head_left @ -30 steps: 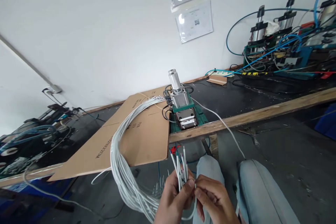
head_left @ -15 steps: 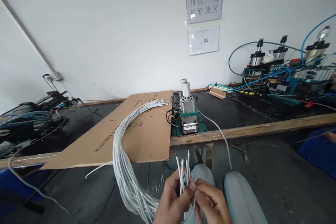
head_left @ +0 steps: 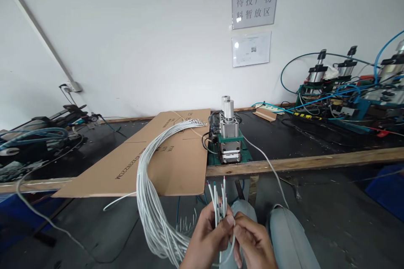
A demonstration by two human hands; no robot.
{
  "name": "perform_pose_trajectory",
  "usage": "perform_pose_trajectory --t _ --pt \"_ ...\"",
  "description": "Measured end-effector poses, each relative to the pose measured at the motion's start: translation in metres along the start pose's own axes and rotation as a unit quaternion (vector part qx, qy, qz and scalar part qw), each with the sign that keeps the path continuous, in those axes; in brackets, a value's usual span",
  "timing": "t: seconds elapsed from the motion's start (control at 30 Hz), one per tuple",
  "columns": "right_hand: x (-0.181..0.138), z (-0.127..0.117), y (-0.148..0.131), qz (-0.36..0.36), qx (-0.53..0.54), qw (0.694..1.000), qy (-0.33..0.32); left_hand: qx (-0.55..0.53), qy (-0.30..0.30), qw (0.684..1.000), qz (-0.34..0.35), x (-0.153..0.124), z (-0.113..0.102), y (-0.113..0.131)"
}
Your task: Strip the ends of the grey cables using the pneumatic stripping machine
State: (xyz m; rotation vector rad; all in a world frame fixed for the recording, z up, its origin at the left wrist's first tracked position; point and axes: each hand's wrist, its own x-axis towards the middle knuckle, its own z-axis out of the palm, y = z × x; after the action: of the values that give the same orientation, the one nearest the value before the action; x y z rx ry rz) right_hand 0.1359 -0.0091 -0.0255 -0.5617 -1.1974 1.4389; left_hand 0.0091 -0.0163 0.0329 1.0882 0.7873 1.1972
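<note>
Together, left hand [head_left: 208, 237] and right hand [head_left: 255, 237] pinch white cables [head_left: 216, 206], fingers [head_left: 226, 223] curled.

Cables [head_left: 144, 164] on cardboard [head_left: 184, 164], cardboard on table [head_left: 284, 136]. Machine [head_left: 229, 130] just right of cardboard. Sign [head_left: 255, 5] on wall [head_left: 142, 42] behind.

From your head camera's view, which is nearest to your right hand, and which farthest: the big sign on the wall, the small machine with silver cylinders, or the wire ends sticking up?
Nearest to the right hand first:
1. Wire ends: just beside it, in the left hand.
2. Small machine: ahead, at the table's front edge.
3. Big sign: high on the wall behind.
</note>
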Motion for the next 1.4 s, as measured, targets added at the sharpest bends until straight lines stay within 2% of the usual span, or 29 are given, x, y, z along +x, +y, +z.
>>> perform_pose_trajectory --t 0.1,0.2,0.37,0.43,0.63,0.83,1.07,1.17,1.23,1.3,1.4 --pt "0.008 -0.009 -0.002 0.016 0.004 1.000 -0.022 0.012 0.005 1.000 -0.021 0.009 0.002 0.003" --pt "0.014 -0.014 -0.007 0.026 -0.006 0.999 -0.026 0.039 0.032 0.999 -0.007 0.019 0.003 0.000" --pt "0.015 -0.016 -0.009 0.028 -0.033 0.999 0.021 0.067 0.079 0.994 0.023 0.033 0.000 -0.013" --pt "0.015 -0.019 -0.005 0.034 -0.030 0.999 0.028 0.058 0.072 0.996 0.012 0.035 -0.002 -0.016" --pt "0.019 -0.027 0.015 0.067 0.061 0.996 -0.013 -0.022 0.033 0.997 -0.061 0.036 -0.008 -0.021" --pt "0.022 -0.027 0.026 0.057 0.100 0.993 -0.015 -0.062 0.033 0.995 -0.073 0.035 -0.009 -0.023" --pt "0.024 -0.028 0.026 0.072 0.141 0.987 -0.002 -0.056 0.038 0.994 -0.086 0.036 -0.006 -0.021" --pt "0.028 -0.027 0.021 0.083 0.154 0.984 0.014 -0.004 0.091 0.993 -0.077 0.035 0.002 -0.011" --pt "0.033 -0.029 0.014 0.086 0.158 0.983 0.030 0.064 0.136 0.987 -0.048 0.033 0.009 -0.002" --pt "0.039 -0.032 0.005 0.090 0.155 0.983 0.042 0.143 0.165 0.976 0.012 0.032 0.015 0.005" --pt "0.053 -0.039 -0.011 0.098 0.140 0.983 0.059 0.279 0.201 0.934 0.101 0.035 0.019 0.006"
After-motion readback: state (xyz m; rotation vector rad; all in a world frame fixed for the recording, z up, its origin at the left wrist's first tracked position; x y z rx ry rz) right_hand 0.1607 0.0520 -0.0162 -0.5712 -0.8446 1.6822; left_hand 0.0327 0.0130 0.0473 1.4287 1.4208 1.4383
